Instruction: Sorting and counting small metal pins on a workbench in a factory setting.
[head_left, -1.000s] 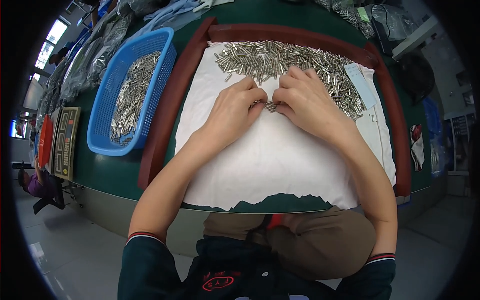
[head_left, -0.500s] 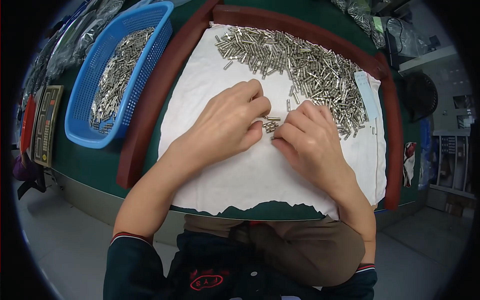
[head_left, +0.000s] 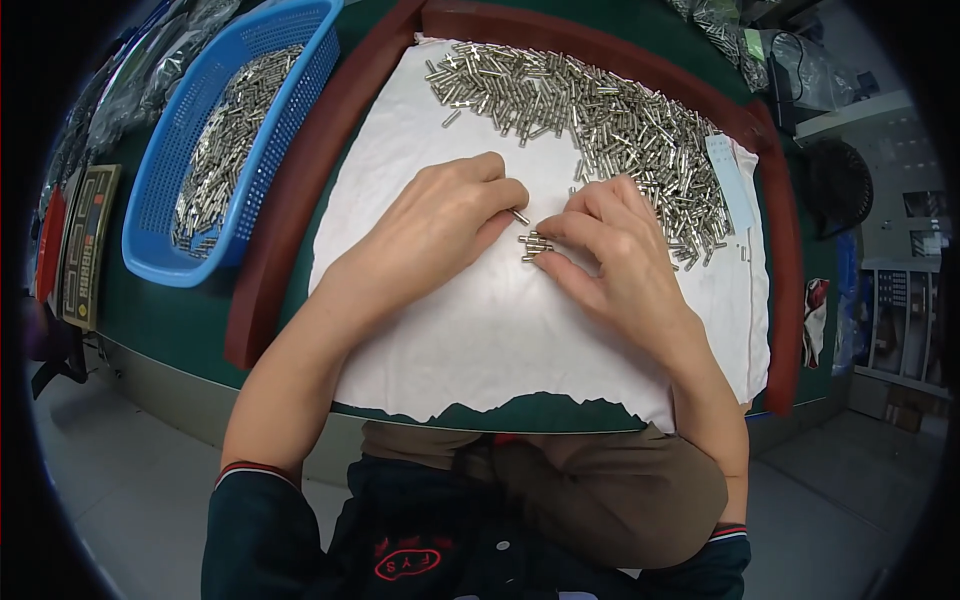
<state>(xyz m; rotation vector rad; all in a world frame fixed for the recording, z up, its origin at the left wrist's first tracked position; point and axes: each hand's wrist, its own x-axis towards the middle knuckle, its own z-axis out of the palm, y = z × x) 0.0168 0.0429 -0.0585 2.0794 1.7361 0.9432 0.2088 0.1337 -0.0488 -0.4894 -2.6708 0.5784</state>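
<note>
My left hand (head_left: 440, 210) is closed, pinching one small silvery metal pin (head_left: 520, 216) between thumb and fingertips. Just to its right, my right hand (head_left: 625, 250) holds a little row of metal pins (head_left: 534, 246) lying on the white cloth, index finger at the row's far end and thumb at its near end. Beyond both hands spreads a big heap of similar pins (head_left: 640, 140), loose and pointing every way. My right hand's other fingers hang by the heap's near edge, their tips partly hidden.
A wooden frame (head_left: 300, 200) in dark red borders the white cloth (head_left: 480, 340) on the left, back and right. Outside it on the left stands a blue perforated basket (head_left: 150, 220) holding more pins. A pale blue paper slip (head_left: 730, 185) lies at the heap's right.
Between my left fingers a pin now shows, lifted off the cloth. My right hand has shifted slightly left and away from me, its thumb and index finger now around the row.
</note>
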